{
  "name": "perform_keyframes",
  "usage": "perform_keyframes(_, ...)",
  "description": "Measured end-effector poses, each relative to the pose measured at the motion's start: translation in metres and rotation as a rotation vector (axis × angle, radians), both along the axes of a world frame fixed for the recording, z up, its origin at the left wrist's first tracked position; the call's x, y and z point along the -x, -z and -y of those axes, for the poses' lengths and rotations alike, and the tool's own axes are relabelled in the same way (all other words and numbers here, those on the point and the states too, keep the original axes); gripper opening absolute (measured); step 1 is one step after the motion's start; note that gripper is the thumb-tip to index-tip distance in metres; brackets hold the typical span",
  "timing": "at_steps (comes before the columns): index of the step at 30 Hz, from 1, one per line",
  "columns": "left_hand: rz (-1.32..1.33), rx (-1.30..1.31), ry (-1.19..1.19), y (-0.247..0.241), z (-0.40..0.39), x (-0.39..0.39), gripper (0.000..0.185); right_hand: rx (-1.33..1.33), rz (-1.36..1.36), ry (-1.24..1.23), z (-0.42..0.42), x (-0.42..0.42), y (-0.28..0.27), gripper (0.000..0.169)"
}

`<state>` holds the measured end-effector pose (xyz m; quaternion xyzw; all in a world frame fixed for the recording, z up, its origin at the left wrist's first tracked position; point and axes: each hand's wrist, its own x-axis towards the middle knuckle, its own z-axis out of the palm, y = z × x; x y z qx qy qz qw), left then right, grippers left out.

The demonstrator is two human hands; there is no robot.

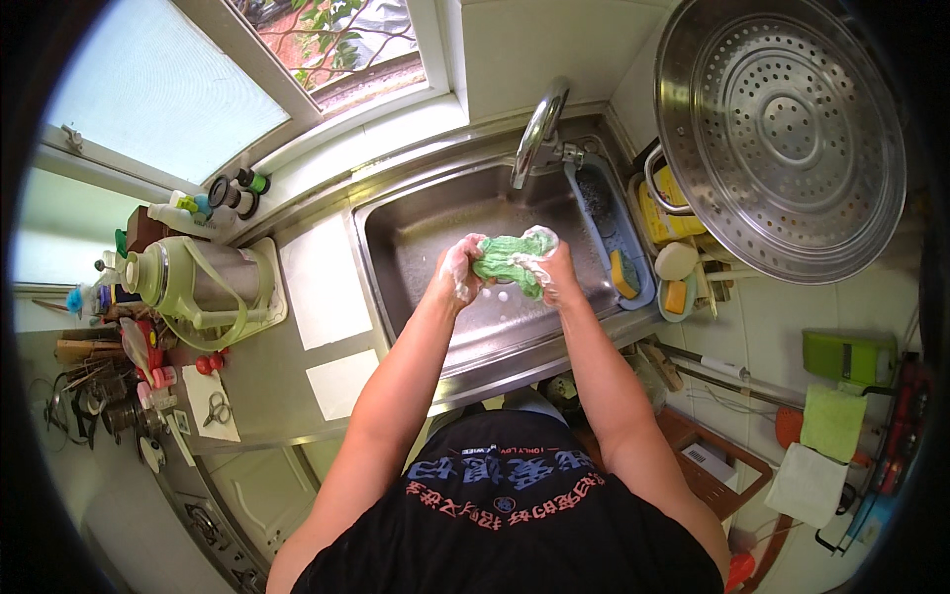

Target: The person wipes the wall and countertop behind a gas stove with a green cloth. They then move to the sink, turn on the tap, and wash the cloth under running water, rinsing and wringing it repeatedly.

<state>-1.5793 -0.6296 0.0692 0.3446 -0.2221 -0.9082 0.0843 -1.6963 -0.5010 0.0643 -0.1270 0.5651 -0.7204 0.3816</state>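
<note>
A green cloth [505, 256], bunched up and flecked with white suds, is stretched between my two hands. My left hand [464, 271] grips its left end, with foam over the fingers and wrist. On the other end, my right hand [553, 267] is closed, also coated in lather. Both hands are above the basin of the stainless steel sink [415, 215], and a few blobs of foam lie on its bottom below them. The chrome faucet [538, 137] arches over the basin's far side; no stream of water shows from it.
A blue caddy [608, 230] with a yellow sponge [625, 275] lines the sink's right side. A perforated steamer tray [783, 141] juts in at upper right. Left on the counter are a green thermos jug [200, 282] and scissors [217, 408]. A window [341, 52] stands open behind.
</note>
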Motion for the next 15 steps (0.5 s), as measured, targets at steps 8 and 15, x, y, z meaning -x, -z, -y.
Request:
perform_keyframes(8, 0.025, 0.285, -0.179, 0.050, -0.013, 0.010, 0.030, -0.042, -0.979, -0.095, 0.024, -0.058, -0.040, 0.029)
perform_keyframes(15, -0.308, -0.092, -0.183, 0.029, -0.003, 0.003, 0.026, -0.038, -1.118, 0.026, 0.046, -0.060, -0.034, 0.030)
